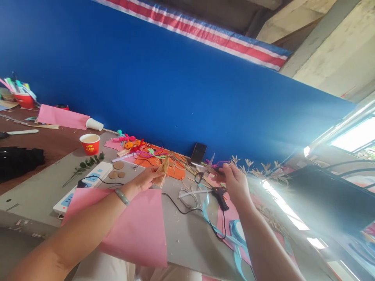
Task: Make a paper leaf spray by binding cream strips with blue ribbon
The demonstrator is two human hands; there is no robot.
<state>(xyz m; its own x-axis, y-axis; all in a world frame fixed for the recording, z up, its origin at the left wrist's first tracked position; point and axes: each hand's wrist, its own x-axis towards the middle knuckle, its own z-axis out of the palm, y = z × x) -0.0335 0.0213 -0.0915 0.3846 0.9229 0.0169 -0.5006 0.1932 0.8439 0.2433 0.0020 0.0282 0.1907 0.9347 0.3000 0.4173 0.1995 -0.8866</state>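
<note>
My left hand (149, 176) pinches a folded, tan, dry-looking strip (164, 168), perhaps husk or raffia, above the table. On that wrist is a grey-green bangle. My right hand (234, 182) is closed at the dark handle of a pair of scissors (210, 165), whose blades are spread apart toward the back wall. Fingers partly hide the grip. Just below this hand lies a black hot glue gun (220, 197) with a glue stick in it. A pink paper sheet (137, 230) lies under my left forearm, overhanging the table's front edge.
A white power strip (99, 173) and a red paper cup (90, 145) stand at left, with wooden discs (118, 165) nearby. Behind are dried stems (183, 159) and a phone (199, 153) against the blue wall. Blue ribbon (238, 230) and a black cord trail at right.
</note>
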